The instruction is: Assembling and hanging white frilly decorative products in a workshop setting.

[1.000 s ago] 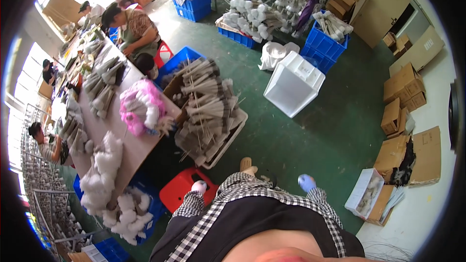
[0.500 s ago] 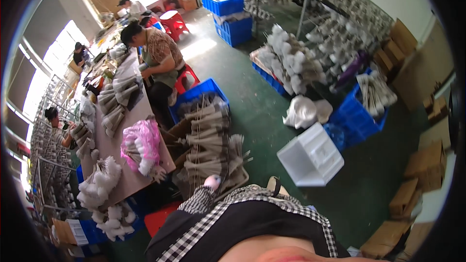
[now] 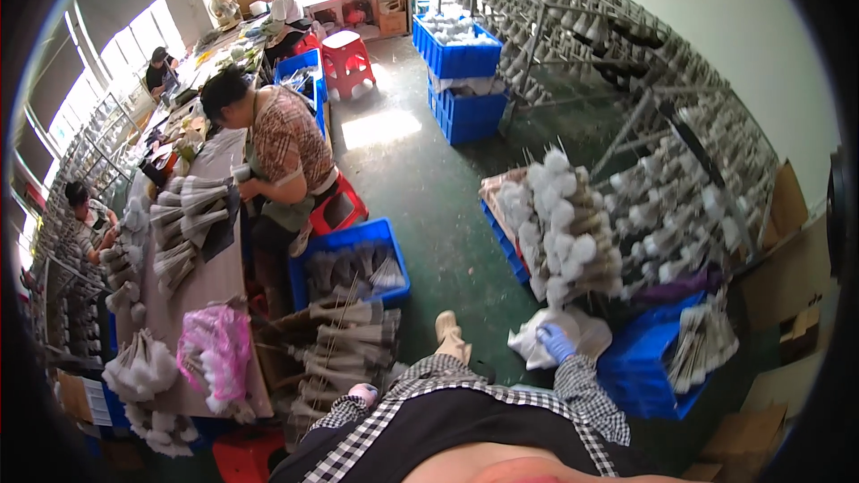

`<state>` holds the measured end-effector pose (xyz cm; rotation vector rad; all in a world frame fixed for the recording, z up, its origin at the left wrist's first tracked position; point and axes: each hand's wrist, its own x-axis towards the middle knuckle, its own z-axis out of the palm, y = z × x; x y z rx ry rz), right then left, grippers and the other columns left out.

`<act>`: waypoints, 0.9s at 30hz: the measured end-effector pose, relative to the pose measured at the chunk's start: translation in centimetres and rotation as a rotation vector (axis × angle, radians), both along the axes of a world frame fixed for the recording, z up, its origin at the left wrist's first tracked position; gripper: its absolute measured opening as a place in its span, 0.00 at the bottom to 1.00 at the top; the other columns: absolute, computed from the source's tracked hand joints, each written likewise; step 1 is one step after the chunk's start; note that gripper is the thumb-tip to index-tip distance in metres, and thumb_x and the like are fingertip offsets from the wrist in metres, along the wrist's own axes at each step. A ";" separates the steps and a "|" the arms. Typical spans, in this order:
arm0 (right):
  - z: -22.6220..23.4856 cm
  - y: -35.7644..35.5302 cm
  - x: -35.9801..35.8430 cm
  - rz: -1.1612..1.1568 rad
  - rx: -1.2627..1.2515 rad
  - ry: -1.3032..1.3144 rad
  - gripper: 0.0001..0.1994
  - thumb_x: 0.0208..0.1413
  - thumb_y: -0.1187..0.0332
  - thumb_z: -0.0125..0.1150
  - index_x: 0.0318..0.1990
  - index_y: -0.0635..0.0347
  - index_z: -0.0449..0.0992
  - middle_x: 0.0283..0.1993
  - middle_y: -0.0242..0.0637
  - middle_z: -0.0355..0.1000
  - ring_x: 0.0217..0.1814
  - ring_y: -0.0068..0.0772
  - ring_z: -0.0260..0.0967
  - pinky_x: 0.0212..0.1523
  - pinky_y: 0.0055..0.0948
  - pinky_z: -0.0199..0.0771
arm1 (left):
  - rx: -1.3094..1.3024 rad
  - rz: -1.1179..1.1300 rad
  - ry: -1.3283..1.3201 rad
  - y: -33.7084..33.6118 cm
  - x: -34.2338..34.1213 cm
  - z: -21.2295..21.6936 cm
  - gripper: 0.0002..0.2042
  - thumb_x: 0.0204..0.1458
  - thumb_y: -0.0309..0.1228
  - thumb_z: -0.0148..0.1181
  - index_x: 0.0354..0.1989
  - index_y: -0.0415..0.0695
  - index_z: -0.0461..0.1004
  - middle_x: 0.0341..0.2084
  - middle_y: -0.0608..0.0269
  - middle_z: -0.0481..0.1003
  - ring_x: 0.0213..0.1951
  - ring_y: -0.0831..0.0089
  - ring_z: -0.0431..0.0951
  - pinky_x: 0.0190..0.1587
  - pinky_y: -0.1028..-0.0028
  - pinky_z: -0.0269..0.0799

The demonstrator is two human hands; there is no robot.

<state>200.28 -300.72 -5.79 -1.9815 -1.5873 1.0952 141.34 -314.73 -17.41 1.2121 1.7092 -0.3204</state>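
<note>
My right hand (image 3: 557,342), in a blue glove, hangs at my right side with its fingers stretched out. In the picture it overlaps a white plastic bag (image 3: 588,331) on the floor; whether they touch, I cannot tell. My left hand (image 3: 364,392) is low at my left side, pale and partly covered by the checked sleeve, its fingers too small to make out. Nearest to it are bundles of grey, brush-like pieces with pale stems (image 3: 344,365), stacked beside the table.
A table (image 3: 210,291) on the left bears grey bundles and a pink bag (image 3: 215,349). Beside it a person (image 3: 282,139) sits on a red stool (image 3: 343,206), near a blue crate (image 3: 407,259). Right stand a tilted blue crate (image 3: 635,376), stacked white fluffy bundles (image 3: 568,233) and loaded racks (image 3: 707,188).
My view has moved forward along the aisle. My right hand has come into sight; the white bin has left the view. My left hand now shows lower and further left.
</note>
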 end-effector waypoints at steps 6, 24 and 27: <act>-2.3 4.7 1.8 0.094 -0.426 -0.222 0.15 0.57 0.57 0.59 0.44 0.57 0.82 0.41 0.44 0.80 0.44 0.41 0.78 0.48 0.36 0.76 | 0.398 0.236 -0.309 28.5 10.0 12.1 0.11 0.58 0.29 0.59 0.47 0.41 0.79 0.39 0.54 0.82 0.41 0.70 0.82 0.46 0.71 0.75; -8.9 59.6 -1.9 0.455 -0.248 -0.250 0.18 0.57 0.53 0.56 0.49 0.51 0.81 0.49 0.45 0.79 0.54 0.48 0.75 0.56 0.41 0.72 | 0.310 0.563 0.003 48.8 3.6 8.0 0.13 0.56 0.34 0.59 0.46 0.45 0.81 0.43 0.53 0.81 0.48 0.63 0.81 0.52 0.67 0.74; -1.1 71.8 -11.6 0.431 -0.160 -0.180 0.16 0.59 0.55 0.58 0.47 0.54 0.81 0.46 0.43 0.80 0.51 0.44 0.76 0.55 0.38 0.73 | 0.216 0.737 0.068 44.4 -1.9 -0.9 0.13 0.55 0.34 0.59 0.46 0.45 0.81 0.42 0.54 0.82 0.47 0.63 0.81 0.52 0.67 0.74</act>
